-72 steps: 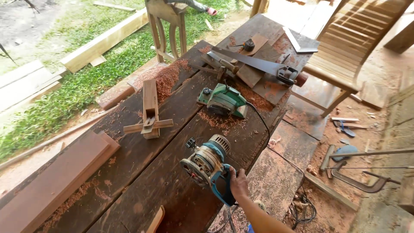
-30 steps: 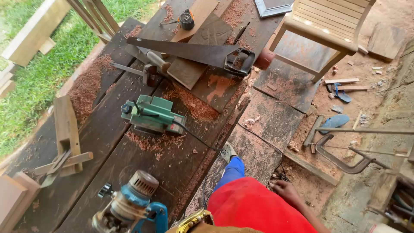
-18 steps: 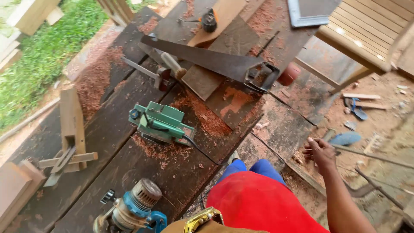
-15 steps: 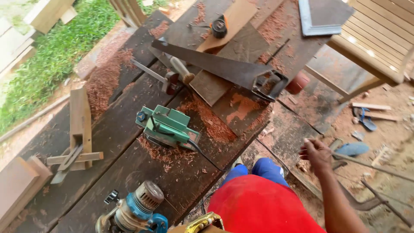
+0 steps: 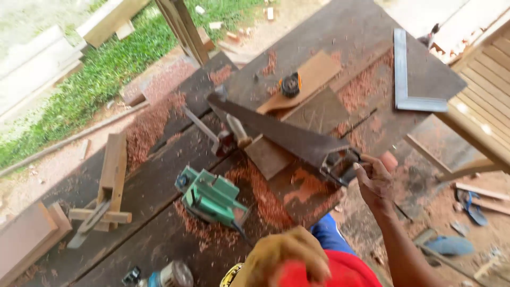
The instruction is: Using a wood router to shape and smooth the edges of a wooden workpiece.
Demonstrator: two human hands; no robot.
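Right hand fingers, released, touch the handsaw handle at 3 o'clock; best grip it fully before lifting. Left hand unseen.

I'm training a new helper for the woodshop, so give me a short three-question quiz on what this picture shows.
1. True or false: the right hand is at the handle of the handsaw.
2. Which tool lies nearest the saw's blade tip? A) the green electric planer B) the hammer C) the metal square
3. Fill in: the tape measure rests on a flat piece of ____ on the workbench.

Key: 1 true. 2 B. 3 wood; it is the wood offcut. The left hand is low in view, blurred, against red cloth.
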